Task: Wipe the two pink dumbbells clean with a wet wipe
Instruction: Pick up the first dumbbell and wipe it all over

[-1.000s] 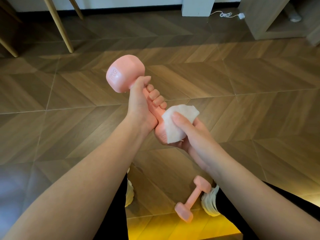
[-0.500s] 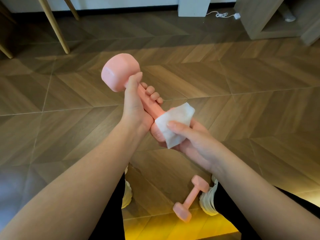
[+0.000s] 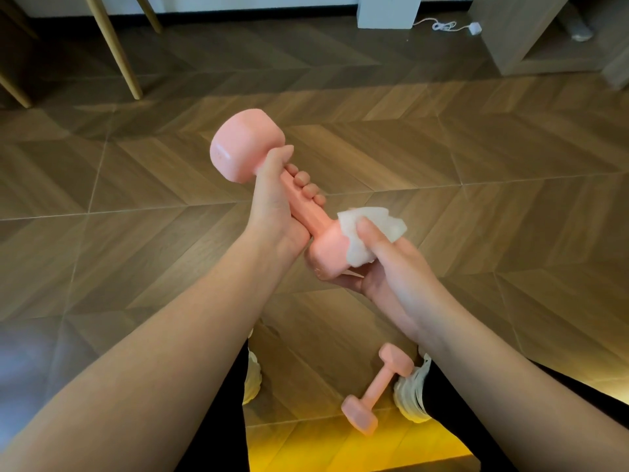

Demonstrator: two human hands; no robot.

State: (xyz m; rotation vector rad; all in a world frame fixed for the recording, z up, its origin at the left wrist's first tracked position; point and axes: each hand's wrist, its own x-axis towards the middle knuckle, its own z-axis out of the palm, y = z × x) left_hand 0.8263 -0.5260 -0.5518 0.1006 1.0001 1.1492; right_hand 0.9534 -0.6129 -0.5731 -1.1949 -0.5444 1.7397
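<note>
My left hand grips the handle of a pink dumbbell, held in the air and tilted, its far head up and to the left. My right hand cups the near head from below, thumb pressing a crumpled white wet wipe against its right side. The left half of that near head shows bare pink. A second pink dumbbell lies on the wooden floor between my feet, beside my right shoe.
My white shoes and dark trouser legs frame the lower view. Wooden furniture legs stand at the back left, a white post and cable at the back centre, and a wooden cabinet at the back right.
The wipe has shifted from the front of the near head to its right side, leaving more pink showing. The dumbbell has turned slightly in my left hand.
</note>
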